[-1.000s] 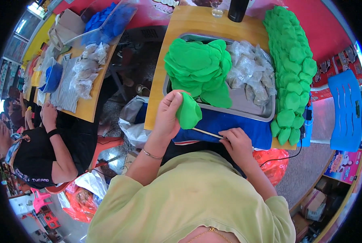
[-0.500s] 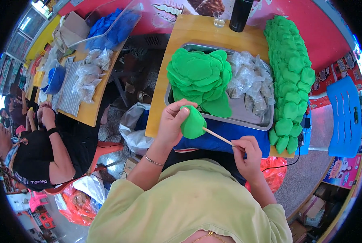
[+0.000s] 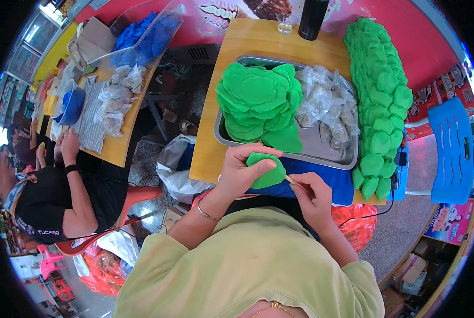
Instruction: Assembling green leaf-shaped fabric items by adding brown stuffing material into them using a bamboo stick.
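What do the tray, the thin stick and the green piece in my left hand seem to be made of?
Tray: probably steel; grey, with a shiny, light-catching rim.
Thin stick: perhaps wood; pale tan, though little of it shows.
Green piece: matt and thin-looking; cloth, foam or rubber, I cannot tell.

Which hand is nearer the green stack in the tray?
Left. The left hand is just below the green stack in view; the right hand is farther off, below and right of it.
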### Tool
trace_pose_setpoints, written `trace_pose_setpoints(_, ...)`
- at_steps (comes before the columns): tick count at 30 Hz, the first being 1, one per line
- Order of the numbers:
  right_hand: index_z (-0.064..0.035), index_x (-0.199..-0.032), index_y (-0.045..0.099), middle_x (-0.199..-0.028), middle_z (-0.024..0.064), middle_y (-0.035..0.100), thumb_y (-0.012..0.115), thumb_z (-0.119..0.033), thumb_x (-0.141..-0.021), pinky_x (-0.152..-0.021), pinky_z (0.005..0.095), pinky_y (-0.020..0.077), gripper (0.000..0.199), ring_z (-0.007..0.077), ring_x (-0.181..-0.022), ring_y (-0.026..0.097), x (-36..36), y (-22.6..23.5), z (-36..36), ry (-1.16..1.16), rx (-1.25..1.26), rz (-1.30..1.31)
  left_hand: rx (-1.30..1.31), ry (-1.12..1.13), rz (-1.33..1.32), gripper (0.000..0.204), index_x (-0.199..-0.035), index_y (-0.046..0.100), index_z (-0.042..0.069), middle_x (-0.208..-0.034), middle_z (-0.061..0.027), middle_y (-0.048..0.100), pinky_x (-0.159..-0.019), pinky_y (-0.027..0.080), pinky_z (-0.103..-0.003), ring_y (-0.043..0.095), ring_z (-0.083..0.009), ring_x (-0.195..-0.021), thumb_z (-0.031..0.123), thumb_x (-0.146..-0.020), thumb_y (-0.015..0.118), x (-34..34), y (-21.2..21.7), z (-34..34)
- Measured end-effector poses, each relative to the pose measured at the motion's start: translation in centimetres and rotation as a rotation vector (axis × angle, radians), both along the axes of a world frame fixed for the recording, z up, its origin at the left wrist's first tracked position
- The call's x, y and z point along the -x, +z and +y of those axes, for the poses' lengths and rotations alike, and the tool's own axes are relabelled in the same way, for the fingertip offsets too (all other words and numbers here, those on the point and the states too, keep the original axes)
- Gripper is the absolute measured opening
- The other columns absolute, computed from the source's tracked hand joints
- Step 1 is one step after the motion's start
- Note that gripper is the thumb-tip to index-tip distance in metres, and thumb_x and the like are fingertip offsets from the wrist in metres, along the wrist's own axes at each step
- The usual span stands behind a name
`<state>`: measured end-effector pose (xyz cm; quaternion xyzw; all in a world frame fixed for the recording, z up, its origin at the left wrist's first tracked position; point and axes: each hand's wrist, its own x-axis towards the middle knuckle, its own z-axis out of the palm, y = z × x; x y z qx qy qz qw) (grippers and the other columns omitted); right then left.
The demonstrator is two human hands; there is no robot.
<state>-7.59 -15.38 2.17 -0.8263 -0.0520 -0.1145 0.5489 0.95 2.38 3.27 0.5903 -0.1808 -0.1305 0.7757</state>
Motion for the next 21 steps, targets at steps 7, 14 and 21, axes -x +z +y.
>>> trace_pose_setpoints(7, 0.0008, -0.098, 0.057, -0.083, 0.0053, 0.059, 0.055, 0.005, -0.082, -0.058, 0.0177, 0.0406, 0.017, 0.0075, -0.068, 0.052, 1.1, -0.5, 0.0, -0.003, -0.418, 0.227, 0.153, 0.023, 0.114, 0.024, -0.095, 0.067, 0.0, -0.081, -0.0046, 0.064, -0.068, 0.045, -0.023, 0.056, -0.0082, -0.076, 0.019, -0.08, 0.066, -0.2, -0.2, -0.2)
trace_pose_setpoints(14, 0.0008, -0.095, 0.057, -0.087, 0.0082, 0.057, 0.057, 0.007, -0.08, -0.058, 0.0179, 0.0414, 0.016, 0.0091, -0.07, 0.054, 0.2, -1.3, -0.2, 0.018, -0.038, -0.109, -0.042, -0.02, -0.206, 0.024, -0.098, 0.067, 0.002, -0.072, -0.0032, 0.059, -0.059, 0.039, -0.022, 0.051, -0.0081, -0.066, 0.015, -0.078, 0.068, -0.7, 0.8, -0.1)
trace_pose_setpoints(21, 0.0012, -0.093, 0.056, -0.088, 0.0088, 0.057, 0.058, 0.007, -0.08, -0.061, 0.0189, 0.0439, 0.014, 0.0106, -0.073, 0.056, 0.2, -1.3, 0.0, 0.023, -0.101, 0.005, -0.1, -0.002, -0.238, 0.023, -0.098, 0.068, 0.004, -0.072, -0.0039, 0.059, -0.059, 0.039, -0.023, 0.052, -0.0095, -0.065, 0.015, -0.077, 0.068, -0.5, 0.9, 0.0)
